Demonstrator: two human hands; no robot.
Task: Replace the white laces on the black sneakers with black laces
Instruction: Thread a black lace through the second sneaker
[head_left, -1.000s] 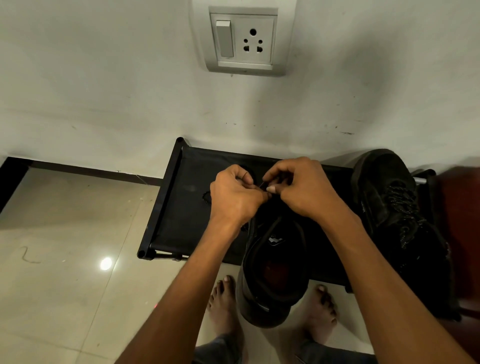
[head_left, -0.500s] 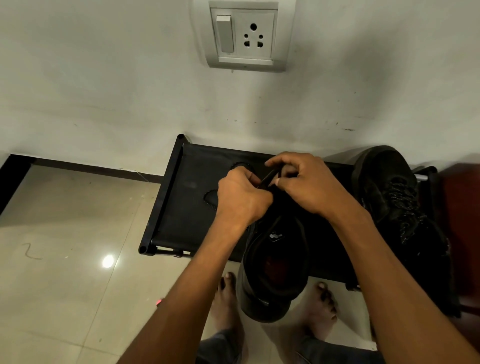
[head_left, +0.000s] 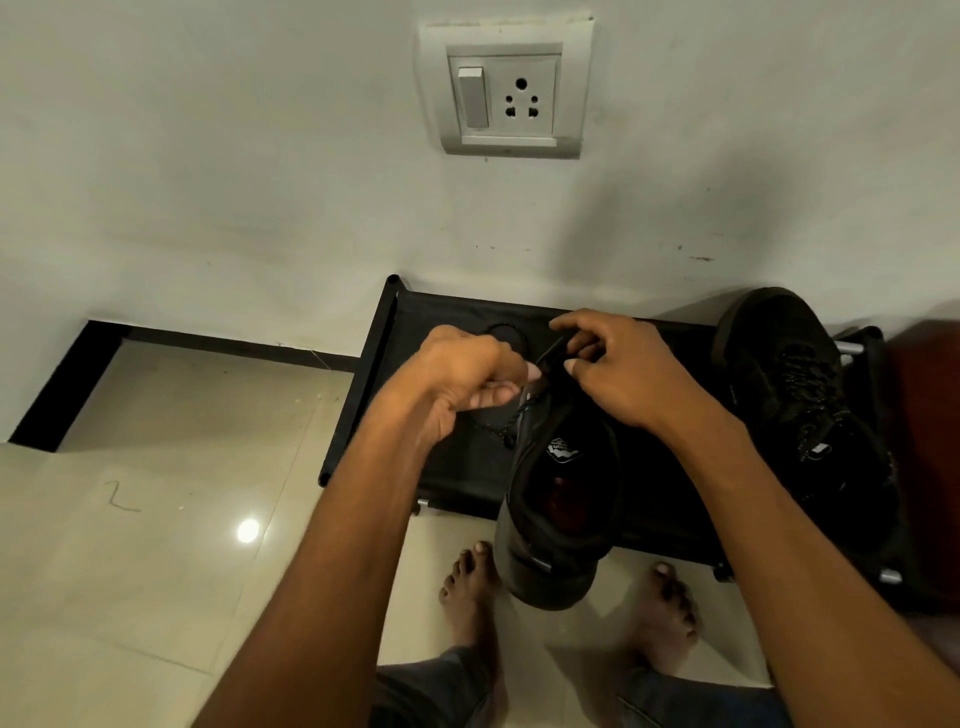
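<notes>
A black sneaker (head_left: 558, 499) lies on the front edge of a black fabric rack (head_left: 447, 467), its heel hanging over bare feet, its toe end under both hands. The left hand (head_left: 467, 384) has its fingers curled round a black lace (head_left: 498, 428) that trails just below them. The right hand (head_left: 623, 369) pinches another stretch of dark lace between thumb and forefinger, just right of the left fingertips. A second black sneaker (head_left: 800, 415) rests well right of the right hand.

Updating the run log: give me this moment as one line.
left hand: pinching black lace | right hand: pinching same lace | near sneaker: on rack edge, being laced | second sneaker: untouched
</notes>
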